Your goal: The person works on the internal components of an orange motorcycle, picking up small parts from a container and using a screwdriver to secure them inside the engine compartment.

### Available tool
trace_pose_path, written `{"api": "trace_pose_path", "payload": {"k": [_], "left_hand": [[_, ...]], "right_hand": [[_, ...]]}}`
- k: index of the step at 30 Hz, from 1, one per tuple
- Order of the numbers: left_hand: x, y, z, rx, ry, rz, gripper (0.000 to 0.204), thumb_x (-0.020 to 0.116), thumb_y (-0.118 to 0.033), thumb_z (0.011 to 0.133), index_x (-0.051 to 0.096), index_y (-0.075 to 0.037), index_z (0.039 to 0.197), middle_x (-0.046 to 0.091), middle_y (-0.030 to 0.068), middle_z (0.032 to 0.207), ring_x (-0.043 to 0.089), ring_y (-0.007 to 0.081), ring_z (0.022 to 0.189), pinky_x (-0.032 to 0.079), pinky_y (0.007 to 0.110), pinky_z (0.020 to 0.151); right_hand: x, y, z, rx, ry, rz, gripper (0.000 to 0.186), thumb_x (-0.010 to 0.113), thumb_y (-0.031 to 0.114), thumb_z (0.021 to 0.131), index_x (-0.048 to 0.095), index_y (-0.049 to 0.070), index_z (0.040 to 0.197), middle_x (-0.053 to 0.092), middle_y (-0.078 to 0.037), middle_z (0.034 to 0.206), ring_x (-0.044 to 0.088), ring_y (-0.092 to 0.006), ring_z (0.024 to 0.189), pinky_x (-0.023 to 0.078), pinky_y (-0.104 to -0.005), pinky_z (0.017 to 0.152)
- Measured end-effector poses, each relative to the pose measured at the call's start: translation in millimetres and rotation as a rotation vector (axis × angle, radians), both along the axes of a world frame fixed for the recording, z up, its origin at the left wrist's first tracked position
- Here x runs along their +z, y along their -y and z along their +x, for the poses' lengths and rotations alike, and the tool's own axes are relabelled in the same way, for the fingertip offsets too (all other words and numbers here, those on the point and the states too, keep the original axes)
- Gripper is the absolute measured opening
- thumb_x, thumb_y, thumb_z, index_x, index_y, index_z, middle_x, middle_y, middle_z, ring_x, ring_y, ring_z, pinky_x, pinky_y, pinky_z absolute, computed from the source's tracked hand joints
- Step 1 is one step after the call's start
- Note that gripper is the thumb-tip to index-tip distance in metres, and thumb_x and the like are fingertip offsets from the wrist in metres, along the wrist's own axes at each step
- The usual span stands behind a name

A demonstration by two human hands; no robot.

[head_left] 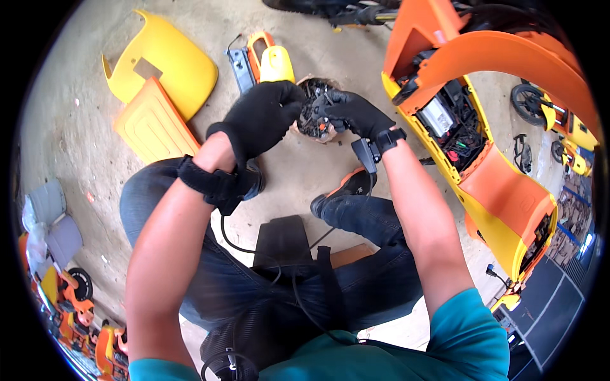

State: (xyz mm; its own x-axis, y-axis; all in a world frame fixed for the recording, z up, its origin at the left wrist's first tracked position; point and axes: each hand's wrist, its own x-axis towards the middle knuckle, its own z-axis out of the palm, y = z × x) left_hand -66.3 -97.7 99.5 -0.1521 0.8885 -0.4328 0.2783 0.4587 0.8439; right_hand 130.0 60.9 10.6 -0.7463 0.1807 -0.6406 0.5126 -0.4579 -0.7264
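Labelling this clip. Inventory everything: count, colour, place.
container of small parts: 1, dark contents, upper centre
curved panel: 1, yellow, upper left
grooved panel: 1, orange, overlapping it
plastic part: 1, orange and yellow, top centre
long part: 1, grey, beside it
vehicle body: 1, orange and yellow, right
wheels: at least 2, black, far right
vehicle parts: several, orange, lower left
bins: 2, grey, left
gridded surface: 1, dark grey, lower right
slab: 1, black, lower centre
wrist gear: 2, black, both wrists
shoes: 2, dark, centre
legs: 2, dark blue trousers, lower centre
sleeves: 2, teal, bottom
left hand: 1, black glove, left of container
right hand: 1, black glove, right of container
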Motion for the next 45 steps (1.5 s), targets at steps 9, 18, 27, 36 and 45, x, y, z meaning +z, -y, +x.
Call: {"api": "trace_pose_path", "payload": {"k": [9, 18, 27, 36, 45], "left_hand": [[29, -14, 49, -0.085, 0.713, 0.012, 0.016, 0.061, -0.010, 0.095, 0.067, -0.002, 0.108, 0.068, 0.0037, 0.089, 0.064, 0.0093, 0.076, 0.054, 0.026, 0.071], [38, -37, 94, -0.217, 0.727, -0.017, 0.011, 0.062, -0.009, 0.094, 0.065, -0.002, 0.102, 0.067, 0.0054, 0.091, 0.065, 0.0121, 0.079, 0.056, 0.027, 0.074], [43, -53, 116, -0.198, 0.812, 0.069, 0.014, 0.062, -0.010, 0.094, 0.063, -0.002, 0.105, 0.063, 0.0031, 0.089, 0.060, 0.0101, 0.077, 0.052, 0.026, 0.072], [50, -46, 113, -0.095, 0.814, 0.018, 0.023, 0.059, -0.011, 0.096, 0.058, -0.001, 0.117, 0.064, 0.0037, 0.099, 0.061, 0.0107, 0.086, 0.051, 0.025, 0.077], [44, -42, 103, -0.040, 0.871, -0.012, 0.017, 0.056, -0.011, 0.098, 0.059, 0.002, 0.110, 0.062, 0.0061, 0.093, 0.061, 0.0131, 0.079, 0.054, 0.026, 0.073]], "right_hand": [[145, 30, 59, -0.084, -0.079, 0.243, 0.016, 0.069, 0.017, 0.093, 0.065, 0.006, 0.102, 0.062, 0.001, 0.082, 0.052, -0.0038, 0.060, 0.042, -0.0206, 0.052], [167, 60, 113, -0.328, -0.036, 0.379, 0.017, 0.068, 0.012, 0.089, 0.062, 0.002, 0.101, 0.059, 0.000, 0.081, 0.053, -0.0055, 0.063, 0.045, -0.0231, 0.056], [170, 47, 131, -0.412, -0.046, 0.422, 0.019, 0.071, 0.017, 0.087, 0.061, 0.004, 0.097, 0.059, 0.000, 0.079, 0.053, -0.0058, 0.062, 0.044, -0.0225, 0.054], [158, 65, 141, -0.455, -0.117, 0.583, 0.044, 0.064, 0.013, 0.090, 0.054, 0.000, 0.131, 0.058, -0.005, 0.095, 0.058, -0.0115, 0.081, 0.050, -0.0269, 0.070], [186, 66, 138, -0.217, -0.054, 0.697, 0.040, 0.064, 0.012, 0.090, 0.058, 0.002, 0.129, 0.063, -0.008, 0.098, 0.059, -0.0138, 0.084, 0.052, -0.0298, 0.077]]}}
